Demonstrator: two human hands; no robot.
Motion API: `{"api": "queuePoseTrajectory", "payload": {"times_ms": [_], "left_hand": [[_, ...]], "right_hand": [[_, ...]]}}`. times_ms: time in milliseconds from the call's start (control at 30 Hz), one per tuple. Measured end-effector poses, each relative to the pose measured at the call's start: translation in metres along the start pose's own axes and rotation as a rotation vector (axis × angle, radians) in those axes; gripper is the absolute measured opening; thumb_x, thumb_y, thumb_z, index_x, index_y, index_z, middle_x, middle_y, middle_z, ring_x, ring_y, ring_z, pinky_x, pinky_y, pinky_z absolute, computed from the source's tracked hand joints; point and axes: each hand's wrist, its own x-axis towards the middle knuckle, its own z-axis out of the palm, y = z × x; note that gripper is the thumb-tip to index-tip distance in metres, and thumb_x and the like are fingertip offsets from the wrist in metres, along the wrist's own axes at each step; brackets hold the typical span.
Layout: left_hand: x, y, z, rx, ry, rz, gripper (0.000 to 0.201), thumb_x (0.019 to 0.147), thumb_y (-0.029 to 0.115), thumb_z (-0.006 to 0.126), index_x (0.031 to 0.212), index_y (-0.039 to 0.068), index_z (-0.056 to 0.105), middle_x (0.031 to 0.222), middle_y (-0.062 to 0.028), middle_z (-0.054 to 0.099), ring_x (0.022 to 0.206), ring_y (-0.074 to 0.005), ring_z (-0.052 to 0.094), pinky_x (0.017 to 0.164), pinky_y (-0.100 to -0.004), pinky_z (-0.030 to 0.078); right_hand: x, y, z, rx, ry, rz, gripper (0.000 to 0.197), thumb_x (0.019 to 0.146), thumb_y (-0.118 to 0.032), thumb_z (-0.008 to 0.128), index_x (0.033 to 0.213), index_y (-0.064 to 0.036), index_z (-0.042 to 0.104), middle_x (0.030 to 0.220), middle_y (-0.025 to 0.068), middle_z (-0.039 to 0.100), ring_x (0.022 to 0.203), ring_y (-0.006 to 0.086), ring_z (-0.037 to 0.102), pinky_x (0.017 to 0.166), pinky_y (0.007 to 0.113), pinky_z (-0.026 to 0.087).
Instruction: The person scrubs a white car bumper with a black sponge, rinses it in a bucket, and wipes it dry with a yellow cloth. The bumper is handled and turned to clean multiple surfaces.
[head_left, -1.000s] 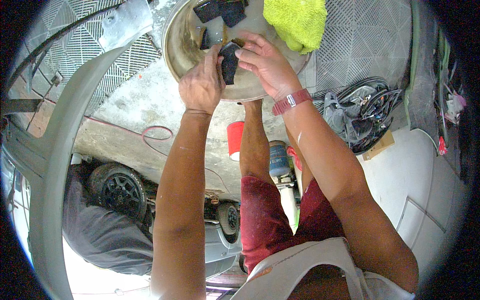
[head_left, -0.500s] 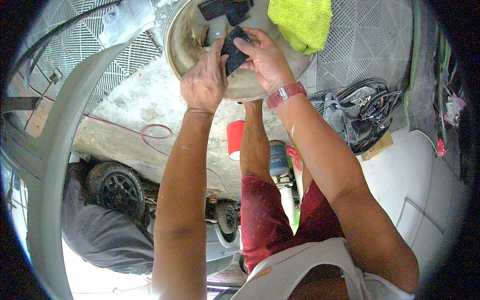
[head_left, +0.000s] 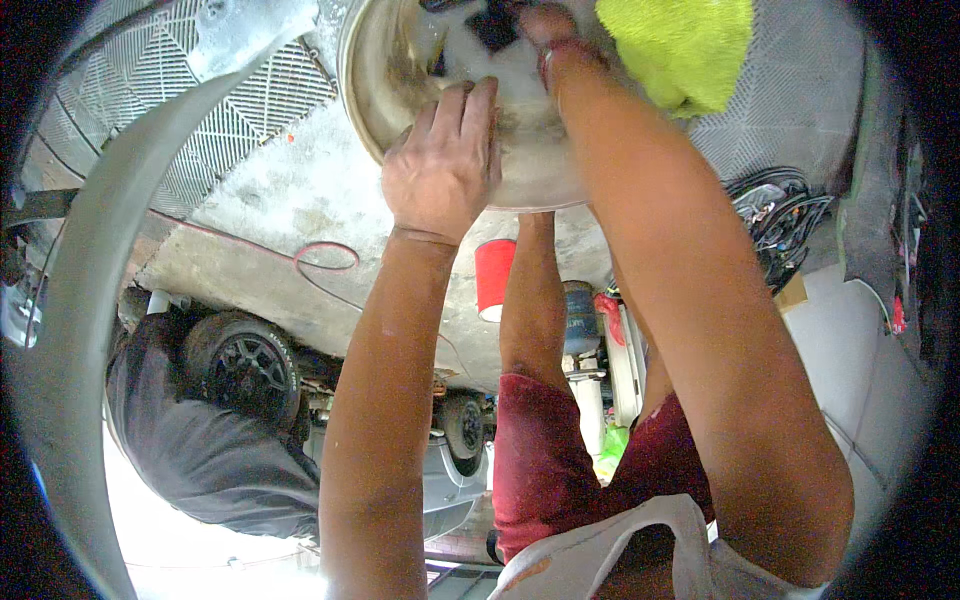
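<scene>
two bare hands at a round pale basin (head_left: 545, 178), its far side cut off by the upper edge of the view. over its near left part, the left hand (head_left: 442, 160), back up, fingers close together and loosely stretched; underside hidden, so cannot tell of anything held there. farther in, at the upper edge, the right hand (head_left: 548, 25), blurred and partly cut off, right beside the dark pieces (head_left: 494, 28); cannot tell how far open, nor whether gripping one. dark pieces toward the far side of the basin, beyond the left fingertips.

in the way: the right forearm (head_left: 650, 190), slanting across the basin's right rim and in front of part of a bundle of black cables (head_left: 785, 222). right of the basin, a bright yellow-green cloth (head_left: 690, 50), bunched, with patterned floor tiles (head_left: 800, 100) beside it. to the left, more such tiles, and a long curved grey panel (head_left: 120, 220) sweeping down that side. below the basin, on the concrete floor (head_left: 295, 190), a red can (head_left: 494, 280) just beside a bare leg (head_left: 530, 300), a blue jar (head_left: 581, 320) right of that leg, and a thin reddish hose (head_left: 330, 246) in a loop. lower left, dark grey fabric (head_left: 200, 430) near a black wheel (head_left: 245, 370). between the left forearm (head_left: 380, 420) and dark red shorts (head_left: 545, 460), a second wheel (head_left: 463, 428) and part of a grey car (head_left: 448, 490).
</scene>
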Motion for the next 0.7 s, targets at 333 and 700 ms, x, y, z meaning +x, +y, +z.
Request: {"api": "queuePoseTrajectory", "payload": {"times_ms": [333, 700], "left_hand": [[0.011, 0.014, -0.008, -0.088, -0.024, -0.173, 0.039, 0.107, 0.037, 0.058, 0.135, 0.011, 0.066, 0.126, -0.0172, 0.073, 0.108, -0.0395, 0.074, 0.09, -0.0507, 0.061], [-0.006, 0.093, -0.156, -2.396, -0.167, -0.565, 0.065, 0.116, 0.054, 0.04, 0.147, -0.001, 0.056, 0.14, -0.0185, 0.068, 0.125, -0.0285, 0.07, 0.108, -0.0468, 0.057]], "right_hand": [[-0.166, -0.031, -0.055, 1.166, 0.398, 0.206, 0.072, 0.099, -0.051, 0.07, 0.148, 0.001, 0.062, 0.147, 0.0262, 0.065, 0.138, 0.0373, 0.061, 0.117, 0.047, 0.044], [-0.49, -0.022, -0.218, 2.19, 0.173, -0.232, 0.033, 0.11, -0.016, 0.064, 0.139, -0.0037, 0.058, 0.119, 0.0075, 0.074, 0.108, 0.0177, 0.073, 0.092, 0.038, 0.063]]}}
